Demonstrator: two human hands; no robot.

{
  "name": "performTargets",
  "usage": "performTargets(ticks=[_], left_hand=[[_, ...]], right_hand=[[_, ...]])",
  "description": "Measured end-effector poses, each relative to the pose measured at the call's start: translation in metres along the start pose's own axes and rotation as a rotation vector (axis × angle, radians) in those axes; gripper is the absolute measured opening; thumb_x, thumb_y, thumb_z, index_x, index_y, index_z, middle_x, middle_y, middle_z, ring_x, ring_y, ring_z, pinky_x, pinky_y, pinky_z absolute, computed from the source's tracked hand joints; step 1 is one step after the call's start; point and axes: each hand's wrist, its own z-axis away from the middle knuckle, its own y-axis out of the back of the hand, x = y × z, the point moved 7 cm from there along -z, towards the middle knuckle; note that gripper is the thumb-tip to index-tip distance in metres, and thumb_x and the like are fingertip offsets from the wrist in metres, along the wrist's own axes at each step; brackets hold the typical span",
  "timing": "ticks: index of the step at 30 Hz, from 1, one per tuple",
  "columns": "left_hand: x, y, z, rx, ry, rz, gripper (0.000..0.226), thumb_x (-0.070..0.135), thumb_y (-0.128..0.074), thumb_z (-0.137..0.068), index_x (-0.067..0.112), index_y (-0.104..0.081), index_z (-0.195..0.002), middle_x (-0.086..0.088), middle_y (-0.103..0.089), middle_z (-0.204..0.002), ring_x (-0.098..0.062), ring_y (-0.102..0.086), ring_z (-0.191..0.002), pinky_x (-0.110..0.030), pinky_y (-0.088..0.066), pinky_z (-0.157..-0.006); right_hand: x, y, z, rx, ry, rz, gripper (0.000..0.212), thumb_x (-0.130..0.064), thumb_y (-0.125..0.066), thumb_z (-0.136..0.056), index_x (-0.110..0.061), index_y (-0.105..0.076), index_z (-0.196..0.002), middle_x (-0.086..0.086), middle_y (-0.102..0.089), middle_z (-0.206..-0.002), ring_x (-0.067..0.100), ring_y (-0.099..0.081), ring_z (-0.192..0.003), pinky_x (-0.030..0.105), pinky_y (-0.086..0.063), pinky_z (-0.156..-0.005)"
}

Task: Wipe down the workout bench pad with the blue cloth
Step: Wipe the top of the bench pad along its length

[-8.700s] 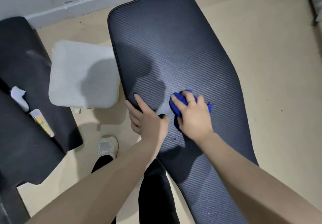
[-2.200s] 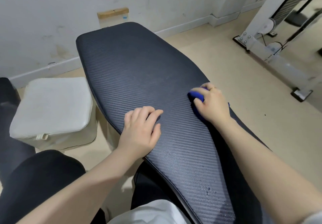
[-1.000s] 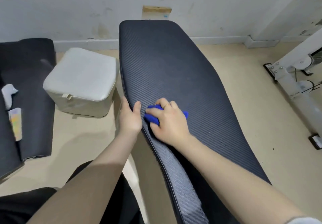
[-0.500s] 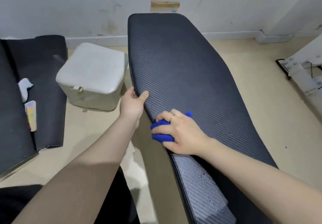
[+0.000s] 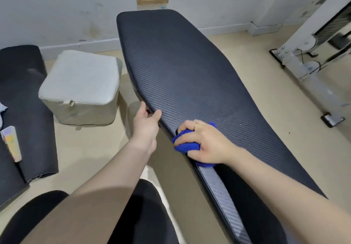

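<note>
Since half a sec ago, right hand point(image 5: 206, 145) w/ bunched blue cloth point(image 5: 187, 145) clutched has slid down the bench pad point(image 5: 180, 69) near edge; droplets beyond it, prob unwiped. Left hand point(image 5: 145, 124) grips pad edge just beside.

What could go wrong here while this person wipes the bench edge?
The blue cloth is bunched in the right hand at the very left edge of the bench pad, so it might slide off. Water droplets to its right could get missed. The left hand grips the same edge nearby; the hands might bump.
</note>
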Motion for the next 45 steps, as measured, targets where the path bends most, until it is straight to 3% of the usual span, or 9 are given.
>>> performTargets(ticks=[5, 10, 14, 20, 27, 32, 35, 41, 45], left_hand=[[-0.001, 0.002, 0.001, -0.006, -0.007, 0.047, 0.065, 0.004, -0.052, -0.094, 0.021, -0.022, -0.149, -0.001, -0.039, -0.147, -0.006, -0.044, -0.106, -0.03, -0.037, -0.103], [-0.009, -0.001, 0.006, 0.036, 0.01, 0.029, 0.065, 0.013, -0.054, -0.092, 0.022, -0.024, -0.149, -0.002, -0.04, -0.149, -0.018, -0.045, -0.13, -0.043, -0.031, -0.114], [-0.028, -0.02, 0.033, -0.071, 0.078, -0.104, 0.077, 0.011, -0.051, -0.094, 0.031, -0.002, -0.151, 0.003, -0.03, -0.152, -0.017, -0.035, -0.136, -0.033, -0.024, -0.113], [-0.035, -0.018, 0.031, -0.113, 0.045, -0.086, 0.085, 0.003, -0.054, -0.092, 0.036, 0.001, -0.149, 0.0, -0.029, -0.154, -0.015, -0.036, -0.136, -0.032, -0.021, -0.115], [-0.029, -0.023, 0.041, -0.087, 0.008, -0.085, 0.082, 0.003, -0.05, -0.094, 0.036, 0.001, -0.15, 0.001, -0.027, -0.154, -0.014, -0.034, -0.137, -0.029, -0.021, -0.113], [-0.032, -0.022, 0.037, -0.117, -0.032, -0.082, 0.081, 0.003, -0.048, -0.095, 0.034, 0.002, -0.15, 0.003, -0.026, -0.154, -0.015, -0.032, -0.139, -0.032, -0.018, -0.115], [-0.032, -0.017, 0.037, -0.112, -0.096, -0.115, 0.08, 0.004, -0.053, -0.092, 0.031, -0.005, -0.151, 0.001, -0.03, -0.154, -0.016, -0.033, -0.139, -0.035, -0.022, -0.118], [-0.034, -0.027, 0.052, 0.065, -0.133, -0.07, 0.085, 0.02, -0.059, -0.087, 0.024, -0.003, -0.151, 0.0, -0.021, -0.156, -0.015, -0.025, -0.142, -0.04, -0.021, -0.119], [-0.037, -0.05, 0.054, 0.222, -0.125, -0.062, 0.093, 0.02, -0.06, -0.085, 0.023, 0.006, -0.151, 0.004, -0.011, -0.157, -0.016, -0.02, -0.143, -0.039, -0.02, -0.119]], right_hand=[[0.075, 0.033, -0.015, 0.501, -0.657, 0.065, 0.034, -0.023, -0.049, -0.074, -0.027, -0.07, -0.102, 0.003, -0.056, -0.113, 0.032, -0.054, -0.099, 0.032, -0.047, -0.08], [0.008, 0.003, 0.016, 0.306, -0.472, 0.035, 0.043, -0.031, -0.039, -0.068, -0.028, -0.07, -0.098, 0.001, -0.058, -0.106, 0.03, -0.053, -0.083, 0.032, -0.044, -0.078], [0.003, -0.003, 0.041, 0.292, -0.428, -0.007, 0.046, -0.033, -0.037, -0.064, -0.025, -0.071, -0.095, 0.002, -0.059, -0.104, 0.032, -0.057, -0.085, 0.035, -0.045, -0.082], [0.076, 0.029, 0.041, 0.54, -0.886, 0.179, 0.037, -0.023, -0.048, -0.077, -0.03, -0.063, -0.109, 0.001, -0.055, -0.112, 0.033, -0.052, -0.098, 0.035, -0.044, -0.085], [0.015, -0.002, 0.052, 0.263, -0.491, 0.18, 0.041, -0.036, -0.037, -0.068, -0.022, -0.063, -0.096, 0.001, -0.059, -0.109, 0.029, -0.049, -0.079, 0.036, -0.044, -0.08], [0.094, 0.039, 0.06, 0.495, -0.806, 0.305, 0.028, -0.023, -0.06, -0.079, -0.025, -0.068, -0.106, 0.003, -0.047, -0.134, 0.037, -0.043, -0.107, 0.044, -0.039, -0.095], [0.098, 0.038, 0.063, 0.534, -0.893, 0.257, 0.03, -0.018, -0.055, -0.081, -0.024, -0.066, -0.108, 0.004, -0.047, -0.132, 0.038, -0.04, -0.109, 0.041, -0.034, -0.098], [0.051, 0.024, 0.058, 0.279, -0.257, 0.248, 0.048, -0.023, -0.046, -0.072, -0.017, -0.054, -0.119, 0.011, -0.049, -0.133, 0.036, -0.054, -0.099, 0.035, -0.037, -0.095], [0.136, 0.06, 0.045, 0.443, -0.474, 0.155, 0.025, -0.006, -0.063, -0.073, -0.01, -0.065, -0.098, 0.014, -0.033, -0.147, 0.04, -0.052, -0.11, 0.037, -0.042, -0.093]])
